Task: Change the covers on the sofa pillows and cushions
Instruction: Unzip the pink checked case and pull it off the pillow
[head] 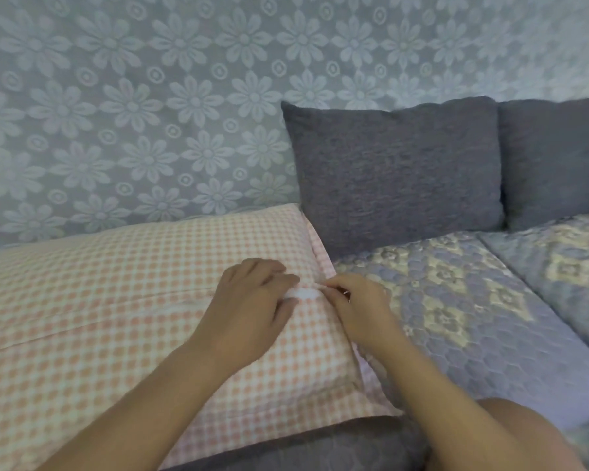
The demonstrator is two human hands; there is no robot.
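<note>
At the bottom edge of the frame, right of centre, a bare knee (510, 436) shows, and left of it lies a strip of dark grey quilted fabric (303, 447). Two bare forearms rise from the lower edge toward the middle of the frame. The left hand (249, 311) lies palm down on a large pillow in a pink-and-white checked cotton cover (99, 317), its fingers bent and pressing the fabric beside a small gap in the cover where a patch of white inner pillow (303, 294) shows. The right hand (357, 307) is just to the right of that gap, knuckles up, its thumb and fingertips pinched together on the cover's edge; what exactly sits between them is too small to tell. The checked pillow fills the lower left and centre of the frame, lying flat on the sofa. To its right, a blue-grey quilted seat cover with pale flower diamonds (473, 300) runs toward the right edge. Behind, in the upper right, two dark grey woven cushions (395, 178) stand upright side by side, touching, against a pale blue wall hanging with a daisy pattern (133, 113).
</note>
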